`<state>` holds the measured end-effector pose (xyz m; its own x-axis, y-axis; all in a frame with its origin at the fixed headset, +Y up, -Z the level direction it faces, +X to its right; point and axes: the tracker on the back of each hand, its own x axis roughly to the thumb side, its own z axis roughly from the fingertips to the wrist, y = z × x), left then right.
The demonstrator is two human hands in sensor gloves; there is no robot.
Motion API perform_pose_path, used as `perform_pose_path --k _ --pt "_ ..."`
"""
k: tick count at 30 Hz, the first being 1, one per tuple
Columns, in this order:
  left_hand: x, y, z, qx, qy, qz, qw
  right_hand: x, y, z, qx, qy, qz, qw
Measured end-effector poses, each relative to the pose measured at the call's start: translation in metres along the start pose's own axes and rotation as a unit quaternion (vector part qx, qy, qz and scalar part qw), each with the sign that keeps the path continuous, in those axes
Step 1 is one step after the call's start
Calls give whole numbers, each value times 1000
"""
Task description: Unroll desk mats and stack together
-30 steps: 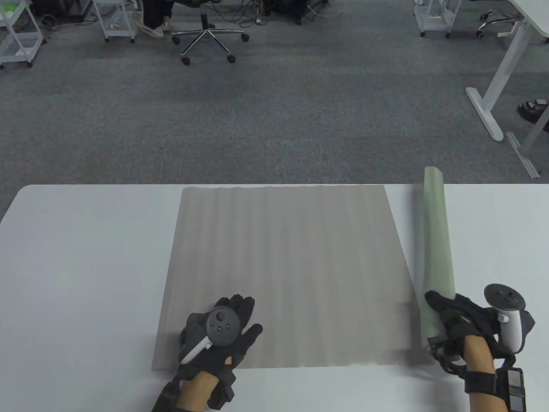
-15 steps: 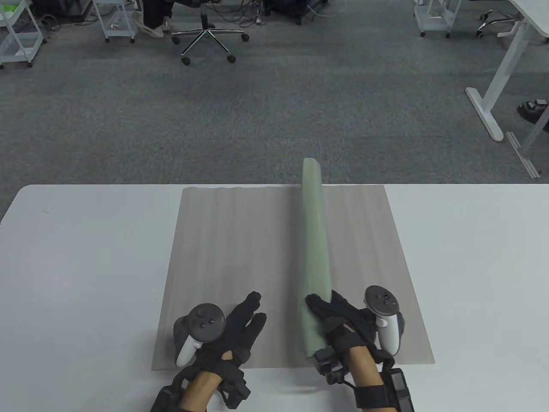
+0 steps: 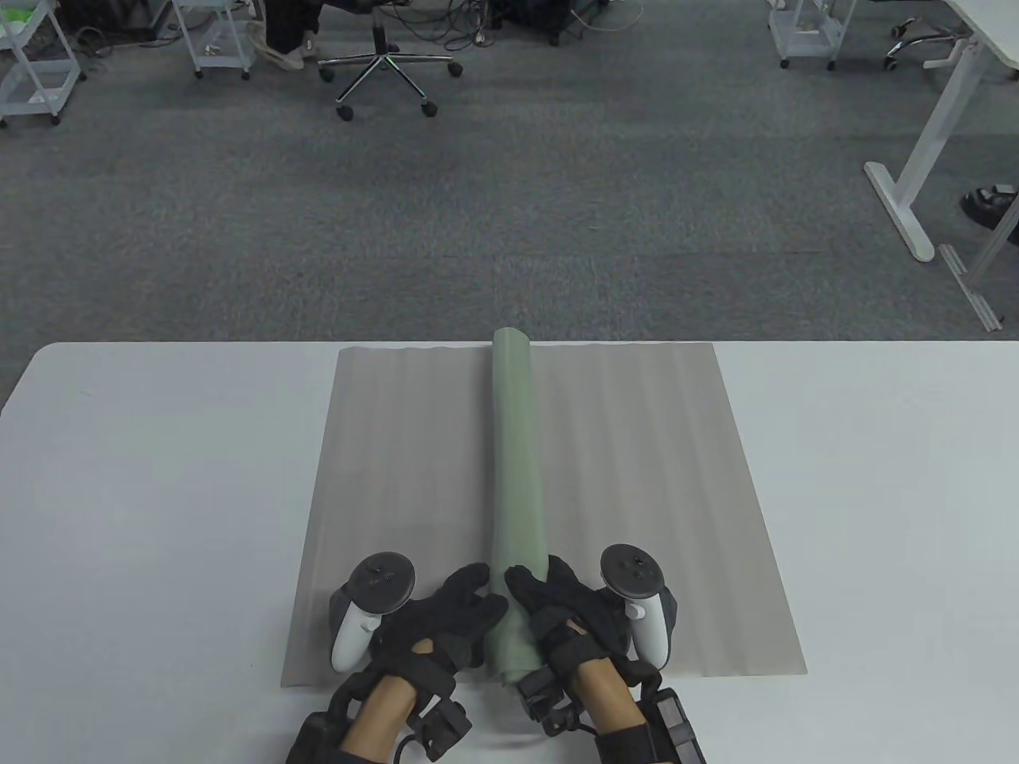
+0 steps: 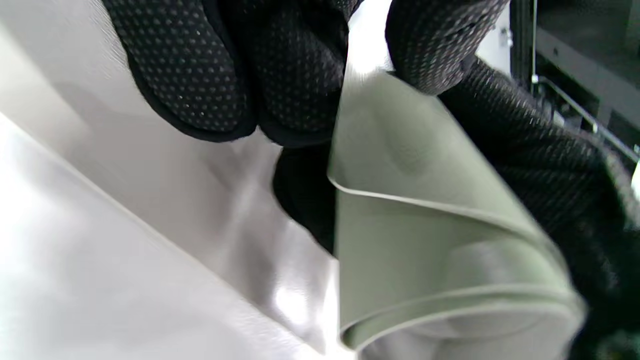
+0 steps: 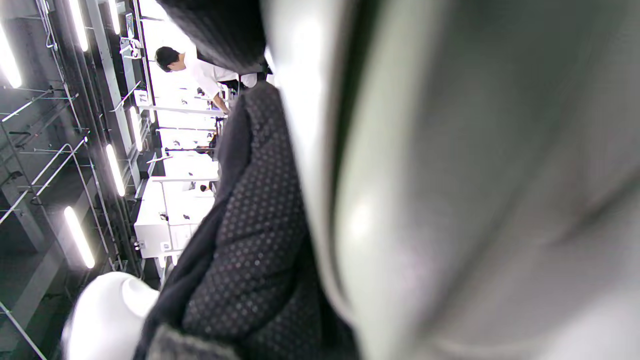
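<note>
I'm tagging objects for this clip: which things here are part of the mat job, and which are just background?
Job:
flat grey ribbed desk mat
rolled sage-green desk mat
left hand and right hand, both at the roll's near end

Background:
white table
black swivel office chair
white wire trolley

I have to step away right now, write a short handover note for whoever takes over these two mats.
Left hand: touches the near end of the green rolled mat from its left side.
Right hand: grips the same end from the right.
Grey mat: unrolled, lying flat on the white table.
The green roll lies down the grey mat's middle, running from near edge to far edge.
Done: grey mat spread, roll placed on it.
Left: unroll the green mat and square it on the grey one.
</note>
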<state>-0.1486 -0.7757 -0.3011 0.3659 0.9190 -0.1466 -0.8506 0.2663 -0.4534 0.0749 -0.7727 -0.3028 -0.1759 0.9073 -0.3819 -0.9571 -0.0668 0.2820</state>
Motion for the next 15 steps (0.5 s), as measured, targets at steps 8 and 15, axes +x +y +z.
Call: perform_pose_path --k 8,15 --pt "-8 14 6 24 -3 72 997 -17 -3 -6 95 28 -169 981" --pt "-8 19 12 48 -12 97 994 -21 4 -7 95 15 -157 983"
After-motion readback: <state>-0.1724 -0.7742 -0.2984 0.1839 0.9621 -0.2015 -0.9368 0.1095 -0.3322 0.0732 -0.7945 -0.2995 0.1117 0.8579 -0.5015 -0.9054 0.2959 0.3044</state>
